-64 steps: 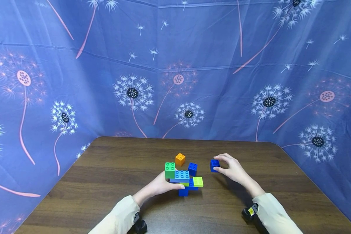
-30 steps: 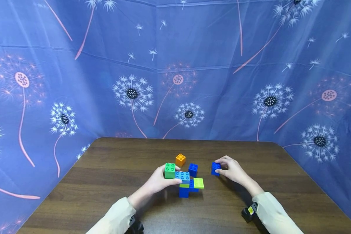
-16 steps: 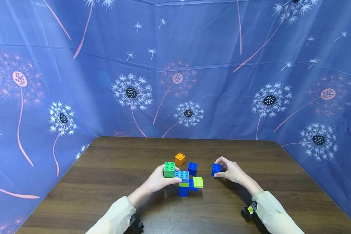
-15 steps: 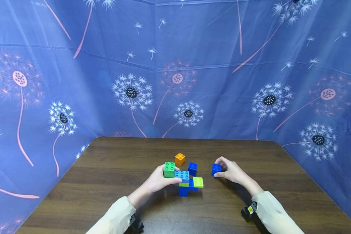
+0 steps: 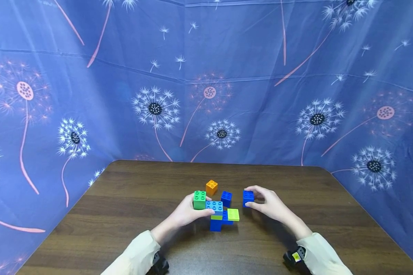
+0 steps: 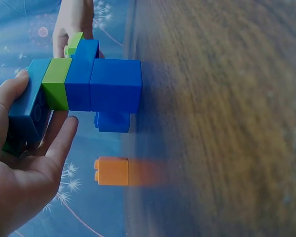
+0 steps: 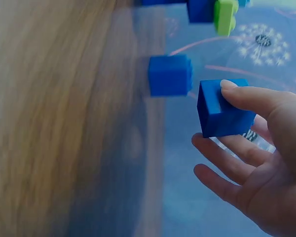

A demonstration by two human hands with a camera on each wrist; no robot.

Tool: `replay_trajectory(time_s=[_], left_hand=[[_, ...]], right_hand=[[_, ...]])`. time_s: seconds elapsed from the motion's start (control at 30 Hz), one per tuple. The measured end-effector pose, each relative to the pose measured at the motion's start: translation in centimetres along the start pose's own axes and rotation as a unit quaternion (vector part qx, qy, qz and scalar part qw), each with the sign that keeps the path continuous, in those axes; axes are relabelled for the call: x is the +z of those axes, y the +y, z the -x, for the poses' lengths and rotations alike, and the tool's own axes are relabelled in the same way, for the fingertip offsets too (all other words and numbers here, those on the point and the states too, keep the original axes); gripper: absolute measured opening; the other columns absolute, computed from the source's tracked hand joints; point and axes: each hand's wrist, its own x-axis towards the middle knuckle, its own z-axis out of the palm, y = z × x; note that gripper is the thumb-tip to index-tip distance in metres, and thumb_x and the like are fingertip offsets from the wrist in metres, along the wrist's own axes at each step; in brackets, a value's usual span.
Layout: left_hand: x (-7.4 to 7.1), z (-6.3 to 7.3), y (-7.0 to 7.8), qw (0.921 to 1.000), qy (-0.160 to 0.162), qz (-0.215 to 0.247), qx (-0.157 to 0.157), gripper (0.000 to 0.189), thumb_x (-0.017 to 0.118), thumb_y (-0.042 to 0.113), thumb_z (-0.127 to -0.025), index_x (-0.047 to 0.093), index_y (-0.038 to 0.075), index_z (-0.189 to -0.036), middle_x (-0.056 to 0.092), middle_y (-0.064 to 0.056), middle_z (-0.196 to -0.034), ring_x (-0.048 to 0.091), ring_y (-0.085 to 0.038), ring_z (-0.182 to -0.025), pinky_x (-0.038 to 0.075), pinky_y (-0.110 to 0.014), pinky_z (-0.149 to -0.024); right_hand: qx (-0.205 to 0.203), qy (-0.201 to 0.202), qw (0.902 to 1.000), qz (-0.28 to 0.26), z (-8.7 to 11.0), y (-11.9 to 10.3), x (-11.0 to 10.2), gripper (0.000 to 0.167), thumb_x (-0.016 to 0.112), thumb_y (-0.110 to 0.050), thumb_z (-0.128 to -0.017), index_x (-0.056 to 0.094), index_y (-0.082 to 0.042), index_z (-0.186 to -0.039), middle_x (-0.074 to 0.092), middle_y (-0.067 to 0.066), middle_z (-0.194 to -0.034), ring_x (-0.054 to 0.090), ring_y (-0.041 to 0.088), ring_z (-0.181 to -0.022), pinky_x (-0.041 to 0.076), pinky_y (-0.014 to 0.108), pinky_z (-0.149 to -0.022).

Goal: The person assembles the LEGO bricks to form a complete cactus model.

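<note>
My left hand point(image 5: 186, 212) grips the upper part of a stack of toy building bricks, with its thumb along the light blue brick point(image 5: 215, 206). A green brick point(image 5: 199, 200) tops the stack's left side, and a lime brick point(image 5: 233, 214) sticks out at right. Dark blue bricks point(image 6: 116, 85) form the base, as the left wrist view shows. To the right, my right hand point(image 5: 272, 206) pinches a dark blue brick point(image 7: 227, 108) between thumb and fingers. In the right wrist view that brick is raised off the table, its studs turned away.
Behind the stack, an orange brick point(image 5: 211, 187) and a loose dark blue brick point(image 5: 226, 198) stand on the brown wooden table point(image 5: 141, 183). A blue curtain point(image 5: 261, 95) with dandelion prints hangs beyond the table's far edge.
My right hand has closed its fingers on the dark blue brick and moved it left, nearer the stack. My left hand slid its grip slightly on the stack, which stayed in place.
</note>
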Motion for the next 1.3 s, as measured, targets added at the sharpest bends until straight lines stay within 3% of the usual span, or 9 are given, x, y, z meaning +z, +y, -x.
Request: replay_trajectory(time_s=[0.33,0.47,0.7,0.8,1.03,1.3], left_hand=[[0.2,0.0,-0.2,1.0,0.0,0.002,-0.001,0.035,0.071,0.015,-0.083,0.06,-0.005,-0.11,0.067,-0.014,-0.098,0.06,-0.012,-0.079,0.05,-0.021,-0.072],[0.2,0.2,0.0,1.0,0.003,0.0,0.0,0.036,0.071,0.015,-0.083,0.059,-0.005,-0.11,0.066,-0.014,-0.099,0.06,-0.012,-0.079,0.051,-0.021,-0.072],[0.2,0.1,0.1,1.0,0.003,-0.001,0.003,0.037,0.071,0.015,-0.083,0.059,-0.006,-0.111,0.066,-0.015,-0.102,0.06,-0.012,-0.08,0.051,-0.02,-0.072],[0.1,0.0,-0.3,0.9999,0.001,-0.002,0.01,0.037,0.071,0.015,-0.083,0.059,-0.007,-0.111,0.066,-0.015,-0.101,0.06,-0.012,-0.08,0.051,-0.02,-0.071],[0.2,-1.0,-2.9,1.0,0.005,-0.002,0.005,0.04,0.072,0.018,-0.083,0.058,-0.004,-0.113,0.066,-0.013,-0.102,0.061,-0.012,-0.081,0.051,-0.021,-0.072],[0.1,-1.3,-3.7,0.9999,-0.002,-0.003,0.017,0.044,0.073,0.029,-0.081,0.059,0.001,-0.112,0.066,-0.011,-0.101,0.063,-0.013,-0.082,0.053,-0.023,-0.074]], right_hand=[[-0.046,0.018,0.9987,-0.015,0.8,-3.0,0.1,0.04,0.069,-0.03,-0.085,0.058,-0.022,-0.123,0.062,-0.001,-0.12,0.063,0.012,-0.098,0.052,0.032,-0.084],[-0.07,0.032,0.9963,-0.038,1.3,-3.7,0.5,0.042,0.068,-0.025,-0.086,0.057,-0.02,-0.126,0.062,0.001,-0.121,0.063,0.012,-0.095,0.053,0.03,-0.082],[-0.046,0.036,0.997,-0.051,2.1,-4.2,1.1,0.047,0.07,-0.025,-0.085,0.053,-0.016,-0.128,0.062,0.003,-0.117,0.063,0.008,-0.089,0.053,0.03,-0.079],[-0.04,0.026,0.9971,-0.059,2.3,-4.2,1.3,0.044,0.07,-0.026,-0.084,0.055,-0.014,-0.124,0.064,0.002,-0.112,0.064,0.007,-0.087,0.054,0.029,-0.078],[-0.036,-0.019,0.9966,-0.071,2.3,-4.1,1.5,0.041,0.065,-0.032,-0.088,0.053,-0.016,-0.124,0.066,-0.001,-0.107,0.065,0.008,-0.09,0.054,0.031,-0.079],[-0.063,-0.012,0.9953,-0.073,2.5,-4.1,1.8,0.042,0.067,-0.028,-0.087,0.054,-0.015,-0.125,0.066,0.001,-0.109,0.064,0.009,-0.088,0.054,0.038,-0.08]])
